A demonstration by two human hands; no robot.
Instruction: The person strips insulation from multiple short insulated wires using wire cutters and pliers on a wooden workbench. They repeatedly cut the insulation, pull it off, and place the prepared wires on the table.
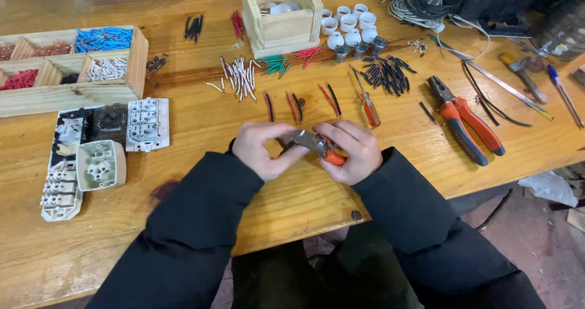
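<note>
My left hand [263, 150] and my right hand [347, 150] meet over the wooden workbench [201, 120], both in black sleeves. Between them is a small metal hand tool with orange handles [317, 144]. The right hand grips the orange handle end, while the left hand's fingers close on the grey metal head. Whether a wire sits in the jaws is hidden by the fingers. Just beyond the hands lie short red and black wire pieces [295, 105] in pairs.
Orange-handled pliers [466, 123] and a small screwdriver [367, 105] lie to the right. White socket parts [100, 144] sit at left beside a wooden tray of sorted wires [73, 65]. A wooden box [281, 14], white lamp holders [347, 26] and black wire bits [387, 71] stand behind.
</note>
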